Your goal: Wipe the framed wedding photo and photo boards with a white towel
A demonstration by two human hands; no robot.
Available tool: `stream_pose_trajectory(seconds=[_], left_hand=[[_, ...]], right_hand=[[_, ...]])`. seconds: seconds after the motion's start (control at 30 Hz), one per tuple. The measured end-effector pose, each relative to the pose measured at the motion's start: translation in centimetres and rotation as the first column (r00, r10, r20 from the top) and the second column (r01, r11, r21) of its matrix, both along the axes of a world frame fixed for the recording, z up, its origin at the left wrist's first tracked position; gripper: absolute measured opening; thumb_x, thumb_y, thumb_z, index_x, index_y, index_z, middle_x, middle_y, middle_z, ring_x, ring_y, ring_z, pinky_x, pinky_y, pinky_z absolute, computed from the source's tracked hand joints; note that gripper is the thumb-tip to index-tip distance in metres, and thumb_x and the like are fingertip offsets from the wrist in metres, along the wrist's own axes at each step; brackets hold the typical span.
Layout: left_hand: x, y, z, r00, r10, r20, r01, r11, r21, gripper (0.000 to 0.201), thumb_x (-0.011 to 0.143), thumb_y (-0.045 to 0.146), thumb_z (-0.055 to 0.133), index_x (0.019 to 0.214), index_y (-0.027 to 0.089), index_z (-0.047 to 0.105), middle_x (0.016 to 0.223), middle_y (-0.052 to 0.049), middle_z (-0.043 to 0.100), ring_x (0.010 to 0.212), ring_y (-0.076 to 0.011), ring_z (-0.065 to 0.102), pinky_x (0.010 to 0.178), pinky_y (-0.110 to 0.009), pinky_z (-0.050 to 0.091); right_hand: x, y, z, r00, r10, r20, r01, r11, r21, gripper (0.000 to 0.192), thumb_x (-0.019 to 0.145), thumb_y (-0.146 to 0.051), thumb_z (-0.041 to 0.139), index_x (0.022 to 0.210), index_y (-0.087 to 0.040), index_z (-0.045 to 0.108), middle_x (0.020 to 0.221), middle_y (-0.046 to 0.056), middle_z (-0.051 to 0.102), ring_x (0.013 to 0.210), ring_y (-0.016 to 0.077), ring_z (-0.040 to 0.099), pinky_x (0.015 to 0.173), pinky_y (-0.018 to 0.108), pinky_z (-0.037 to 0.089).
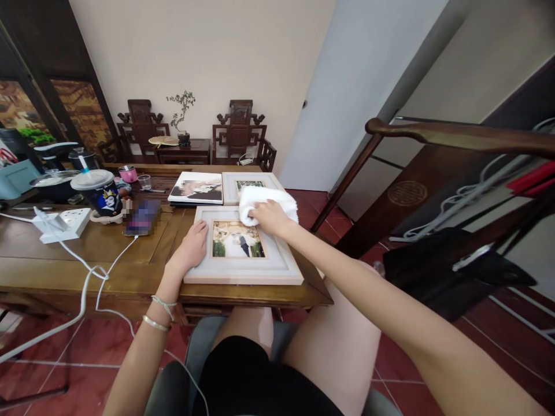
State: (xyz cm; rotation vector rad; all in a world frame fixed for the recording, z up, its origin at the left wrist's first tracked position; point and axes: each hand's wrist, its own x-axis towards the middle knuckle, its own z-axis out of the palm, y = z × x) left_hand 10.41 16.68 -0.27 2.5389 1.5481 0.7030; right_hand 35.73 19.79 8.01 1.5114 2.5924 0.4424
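Observation:
A pale wooden picture frame (243,277) with a photo inside lies flat near the table's front right corner. My left hand (193,244) grips its left edge, fingers bent over the rim. My right hand (269,216) is closed on a folded white fluffy cloth (277,199), pressed against the frame's upper right part. The cloth hides that corner and part of a second picture frame (229,179) lying just behind. Left of that second frame sits a stack of photo panels (196,188), the top one showing a partly blurred picture.
On the wooden table (130,271) to the left are a phone (141,218) on a charging cable, a lidded drink cup (102,193), a white power strip (65,225), a pink cup (127,173) and a small clear cup (144,182). A wooden chair back (407,190) stands at right.

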Motion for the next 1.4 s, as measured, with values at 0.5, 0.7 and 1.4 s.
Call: stream_pose_trajectory(seconds=[0.5,0.7,1.4], left_hand=[[-0.4,0.2,-0.1,1.000,-0.018,0.002,0.018,1.000,-0.006,0.049,0.090,0.012,0.035,0.136,0.005,0.051,0.147,-0.020,0.048,0.143,-0.0273,0.035,0.119,-0.049,0.029],[-0.3,0.3,-0.2,0.999,-0.029,0.020,0.029,1.000,0.002,0.050,0.089,0.011,0.037,0.137,0.009,0.051,0.146,-0.017,0.049,0.144,-0.0268,0.035,0.119,-0.050,0.029],[-0.3,0.1,0.2,1.000,-0.007,0.006,0.008,1.000,-0.026,0.047,0.092,0.015,0.034,0.134,0.006,0.052,0.147,-0.019,0.047,0.143,-0.0277,0.035,0.119,-0.048,0.030]], right_hand=[[4.9,-8.0,1.4,0.998,0.020,-0.062,-0.031,0.982,-0.184,0.044,0.071,0.008,0.043,0.091,-0.017,0.074,0.092,0.011,0.072,0.084,0.0227,0.064,0.069,0.028,0.037],[6.0,-13.4,3.3,0.963,0.054,-0.262,-0.146,0.927,-0.346,0.049,0.062,0.006,0.044,0.089,-0.023,0.074,0.084,0.003,0.072,0.080,0.0197,0.062,0.071,0.025,0.038],[4.0,-4.3,-1.1,0.993,-0.010,-0.117,0.003,0.998,-0.061,0.054,0.074,0.004,0.039,0.121,-0.011,0.062,0.113,0.016,0.063,0.088,0.0242,0.062,0.081,0.032,0.039]])
